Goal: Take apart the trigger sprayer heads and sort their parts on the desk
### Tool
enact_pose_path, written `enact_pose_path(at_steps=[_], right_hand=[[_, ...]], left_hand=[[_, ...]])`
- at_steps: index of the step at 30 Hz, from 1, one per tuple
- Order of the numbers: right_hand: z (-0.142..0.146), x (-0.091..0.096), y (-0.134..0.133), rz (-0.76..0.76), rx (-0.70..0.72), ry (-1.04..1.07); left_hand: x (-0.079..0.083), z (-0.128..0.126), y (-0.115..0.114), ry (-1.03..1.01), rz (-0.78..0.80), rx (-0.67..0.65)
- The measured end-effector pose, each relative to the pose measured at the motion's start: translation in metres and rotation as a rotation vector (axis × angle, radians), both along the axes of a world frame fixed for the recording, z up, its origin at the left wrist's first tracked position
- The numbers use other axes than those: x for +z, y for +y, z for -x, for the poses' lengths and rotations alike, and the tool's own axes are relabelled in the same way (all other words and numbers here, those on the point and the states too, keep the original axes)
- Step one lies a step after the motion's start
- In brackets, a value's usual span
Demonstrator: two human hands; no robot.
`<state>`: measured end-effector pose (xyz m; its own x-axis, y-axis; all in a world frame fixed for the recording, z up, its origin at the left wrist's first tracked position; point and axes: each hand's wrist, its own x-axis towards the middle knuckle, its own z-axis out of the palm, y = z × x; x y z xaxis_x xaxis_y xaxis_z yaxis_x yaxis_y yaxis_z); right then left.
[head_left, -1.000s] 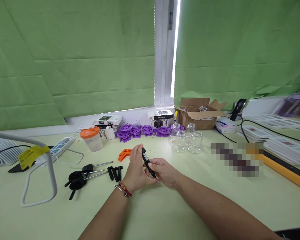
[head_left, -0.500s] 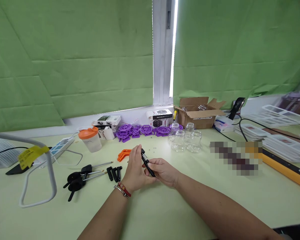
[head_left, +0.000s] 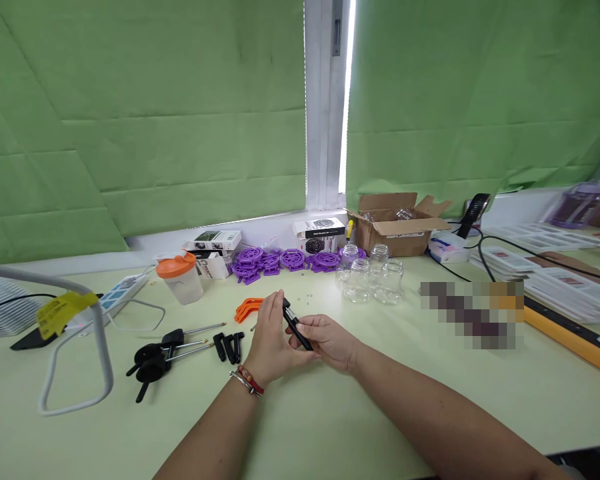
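A slim black rod-like part (head_left: 296, 325) with a silvery stretch near its top is held tilted between my two hands. My left hand (head_left: 274, 343) is closed on it from the left, fingers upright along its upper end and thumb below. My right hand (head_left: 333, 341) pinches its lower half from the right. Just left of my left hand lie several short black L-shaped pieces (head_left: 229, 347). Farther left are black-knobbed parts with metal shafts (head_left: 165, 357). Orange plastic pieces (head_left: 247, 309) lie behind my left hand, partly covered by it.
Several glass jars (head_left: 360, 283) stand behind my right hand, near a cardboard box (head_left: 397, 237). Purple plastic frames (head_left: 293, 260) line the back beside small boxes (head_left: 320, 230). An orange-lidded cup (head_left: 180, 277) stands at left. White trays (head_left: 560, 293) are stacked at right.
The black part's lower end has shifted slightly right with my fingers; both grips stay the same. At the far right edge, another person's hand and a white tray have moved.
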<state>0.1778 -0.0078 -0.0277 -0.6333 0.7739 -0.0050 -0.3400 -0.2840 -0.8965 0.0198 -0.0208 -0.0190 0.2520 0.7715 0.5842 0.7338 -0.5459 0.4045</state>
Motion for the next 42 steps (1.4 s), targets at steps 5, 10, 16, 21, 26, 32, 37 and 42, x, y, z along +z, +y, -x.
enact_pose_path(at_steps=[5,10,16,21,26,32,37,42], right_hand=[[0.000,-0.001,0.000,-0.004,0.004,-0.008],[0.000,-0.002,0.000,-0.001,-0.005,0.003],[-0.001,-0.001,0.000,-0.025,0.022,0.009],[-0.007,-0.005,0.009,-0.038,-0.089,-0.071],[-0.019,-0.013,0.029,-0.042,-0.378,-0.195],[-0.031,-0.030,0.051,-0.228,-0.665,-0.548],[-0.026,-0.043,0.063,-0.397,-0.739,-0.816],[-0.016,-0.037,0.073,-0.575,-0.685,-1.041]], left_hand=[[0.000,-0.001,-0.001,-0.004,0.004,0.011],[0.000,-0.002,-0.001,-0.014,-0.002,0.016],[0.002,-0.002,-0.001,-0.040,0.023,0.021],[0.003,0.000,-0.002,-0.121,0.062,0.064],[0.004,0.002,-0.002,-0.192,0.086,0.084],[0.006,0.001,-0.003,-0.224,0.105,0.117],[0.008,0.001,-0.005,-0.246,0.103,0.123],[0.008,0.002,-0.005,-0.242,0.115,0.114]])
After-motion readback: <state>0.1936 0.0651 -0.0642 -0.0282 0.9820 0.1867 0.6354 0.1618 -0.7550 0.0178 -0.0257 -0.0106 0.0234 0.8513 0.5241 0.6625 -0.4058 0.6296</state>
